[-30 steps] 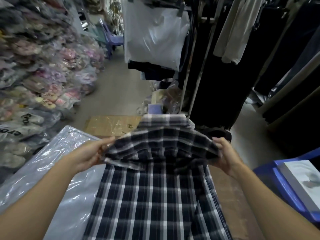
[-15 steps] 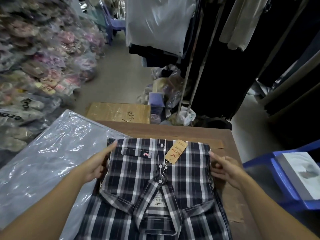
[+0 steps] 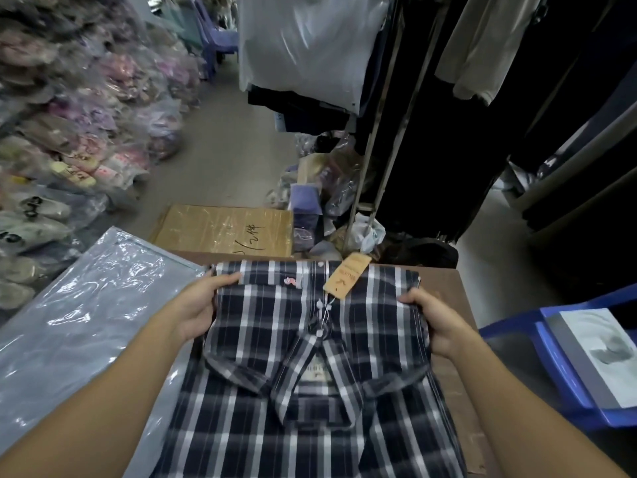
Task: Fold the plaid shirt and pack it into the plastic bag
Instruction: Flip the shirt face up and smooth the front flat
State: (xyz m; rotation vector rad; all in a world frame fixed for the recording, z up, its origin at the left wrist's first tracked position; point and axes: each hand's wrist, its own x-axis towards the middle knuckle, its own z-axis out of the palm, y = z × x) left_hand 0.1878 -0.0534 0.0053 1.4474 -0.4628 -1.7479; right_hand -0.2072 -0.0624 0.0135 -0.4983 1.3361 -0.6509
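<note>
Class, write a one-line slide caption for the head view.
Both hands, left hand and right hand, grip the folded plaid shirt by its sides, clear plastic bag lying alongside.

Matt cloth shirt; glossy plastic bag

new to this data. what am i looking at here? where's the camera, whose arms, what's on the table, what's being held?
There is no robot: a person works with bare hands. The only camera sits on their head, a wide-angle lens looking forward and down, so both forearms enter from the bottom edge.

On the brown table lies a folded plaid shirt, collar towards the wearer, with a tan paper tag near its far edge. The left hand grips the shirt's left side and the right hand its right side. It seems to lie on top of another plaid shirt.

A clear plastic bag lies flat to the left, empty as far as I can tell. Around them are clothing racks, bagged stock and a blue plastic stool.
</note>
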